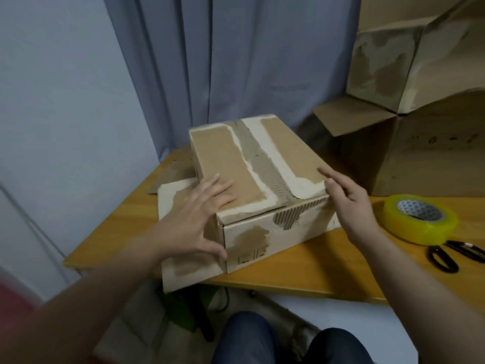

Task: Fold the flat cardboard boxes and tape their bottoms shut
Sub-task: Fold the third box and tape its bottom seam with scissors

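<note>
Knees (pixel 262 337) in dark trousers lowest in view. Left hand (pixel 194 214): fingers spread, flat on top of folded box (pixel 252 164), thumb against its near-left corner. Right hand (pixel 346 203): fingers straight, close together, touching the near-right top edge. Box stands on wooden table (pixel 288 269), between both sets of fingers. Flat cardboard (pixel 183 269) lies below left thumb. Tape roll (pixel 420 222) and scissors (pixel 446 256) right of right-hand fingers, apart.
</note>
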A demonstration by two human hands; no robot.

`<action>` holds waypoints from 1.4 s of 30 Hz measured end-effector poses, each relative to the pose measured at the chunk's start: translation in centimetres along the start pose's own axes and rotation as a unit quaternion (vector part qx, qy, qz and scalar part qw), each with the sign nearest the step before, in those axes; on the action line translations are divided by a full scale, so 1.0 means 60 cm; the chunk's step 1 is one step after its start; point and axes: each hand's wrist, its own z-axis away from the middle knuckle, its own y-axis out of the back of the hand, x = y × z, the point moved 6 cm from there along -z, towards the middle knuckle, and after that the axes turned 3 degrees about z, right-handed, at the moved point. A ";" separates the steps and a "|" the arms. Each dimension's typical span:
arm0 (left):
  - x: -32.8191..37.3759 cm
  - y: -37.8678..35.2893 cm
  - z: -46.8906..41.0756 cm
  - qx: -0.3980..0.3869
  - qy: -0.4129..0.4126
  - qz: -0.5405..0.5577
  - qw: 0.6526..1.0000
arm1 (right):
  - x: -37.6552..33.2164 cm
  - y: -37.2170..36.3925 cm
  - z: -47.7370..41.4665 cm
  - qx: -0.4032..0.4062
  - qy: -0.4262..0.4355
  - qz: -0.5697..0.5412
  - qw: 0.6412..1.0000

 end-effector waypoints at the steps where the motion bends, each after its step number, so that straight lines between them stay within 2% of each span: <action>1: 0.000 0.006 -0.003 0.002 -0.035 -0.060 0.998 | 0.004 0.004 0.004 0.005 0.000 -0.022 1.000; 4: 0.025 0.020 -0.026 0.014 -0.118 -0.139 0.983 | 0.024 0.021 0.008 0.032 -0.021 -0.083 0.996; 7: 0.099 0.015 -0.057 0.054 -0.189 -0.154 0.968 | 0.054 0.037 0.001 0.062 -0.109 -0.182 0.975; 9: 0.150 -0.008 -0.078 0.064 -0.197 -0.172 0.963 | 0.067 0.047 -0.015 0.099 -0.160 -0.188 0.964; 11: 0.193 -0.042 -0.102 0.059 -0.173 -0.184 0.966 | 0.075 0.052 -0.037 0.093 -0.207 -0.182 0.957; 13: 0.217 -0.071 -0.131 0.067 -0.118 -0.188 0.973 | 0.072 0.048 -0.055 0.020 -0.225 -0.164 0.960; 16: 0.233 -0.099 -0.183 0.056 -0.031 -0.201 0.977 | 0.068 0.043 -0.058 -0.089 -0.214 -0.169 0.958; 19: 0.243 -0.115 -0.237 0.044 -0.009 -0.205 0.978 | 0.069 0.072 -0.047 -0.100 -0.191 -0.177 0.960; 20: 0.243 -0.120 -0.252 0.038 0.000 -0.205 0.978 | 0.074 0.087 -0.043 -0.087 -0.184 -0.148 0.968; 21: 0.243 -0.124 -0.265 0.033 0.011 -0.206 0.978 | 0.079 0.105 -0.042 -0.073 -0.173 -0.069 0.980; 22: 0.241 -0.129 -0.277 0.026 0.025 -0.204 0.978 | 0.086 0.123 -0.043 -0.064 -0.168 0.068 0.981; 23: 0.242 -0.133 -0.287 0.020 0.037 -0.193 0.980 | 0.097 0.140 -0.044 -0.069 -0.180 0.240 0.951; 24: 0.247 -0.132 -0.293 0.021 0.046 -0.179 0.983 | 0.107 0.152 -0.042 -0.089 -0.203 0.396 0.891; 25: 0.252 -0.125 -0.296 0.029 0.055 -0.164 0.985 | 0.117 0.162 -0.037 -0.119 -0.235 0.494 0.829; 26: 0.253 -0.114 -0.297 0.037 0.068 -0.141 0.987 | 0.123 0.169 -0.031 -0.145 -0.262 0.542 0.785; 28: 0.234 -0.094 -0.295 0.068 0.072 -0.068 0.993 | 0.137 0.176 -0.026 -0.162 -0.273 0.574 0.755; 31: 0.175 -0.063 -0.284 0.065 0.087 0.046 0.993 | 0.147 0.185 -0.033 -0.129 -0.236 0.593 0.759; 33: 0.124 -0.048 -0.277 0.040 0.123 0.018 0.991 | 0.150 0.189 -0.040 -0.137 -0.244 0.601 0.749; 35: 0.063 -0.033 -0.266 -0.009 0.183 -0.062 0.981 | 0.140 0.192 -0.052 -0.132 -0.223 0.598 0.758; 38: -0.023 -0.001 -0.234 -0.055 0.285 -0.095 0.952 | 0.090 0.188 -0.067 -0.089 -0.157 0.557 0.811; 40: -0.061 0.007 -0.207 -0.091 0.349 -0.064 0.930 | 0.037 0.192 -0.066 -0.028 -0.117 0.493 0.862; 42: -0.079 0.002 -0.186 -0.121 0.381 0.000 0.917 | -0.024 0.197 -0.064 0.022 -0.068 0.451 0.890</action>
